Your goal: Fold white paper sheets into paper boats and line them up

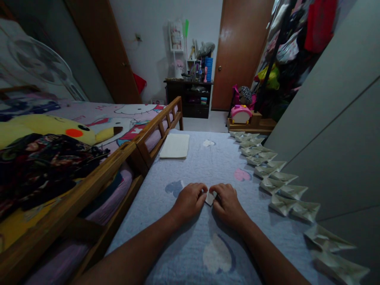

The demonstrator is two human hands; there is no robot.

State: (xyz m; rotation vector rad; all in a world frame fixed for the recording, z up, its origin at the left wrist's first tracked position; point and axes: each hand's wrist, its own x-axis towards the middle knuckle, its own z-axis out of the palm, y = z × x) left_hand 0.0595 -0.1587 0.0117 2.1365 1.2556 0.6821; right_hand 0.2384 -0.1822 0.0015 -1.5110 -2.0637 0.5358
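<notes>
Left hand [189, 202] and right hand [227, 204] pinch a folded paper piece [210, 198] at 12 o'clock on the quilt [184, 245].
Light and easily creased, it is best held by its folded edges; paper boats [271, 171] trail toward 1 o'clock, beyond a flat white stack [174, 145] near 12 o'clock.

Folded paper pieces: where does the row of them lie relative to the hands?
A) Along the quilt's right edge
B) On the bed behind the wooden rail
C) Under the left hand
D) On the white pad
A. The folded paper pieces run in a line along the right edge of the quilt, to the right of the right hand.
</notes>
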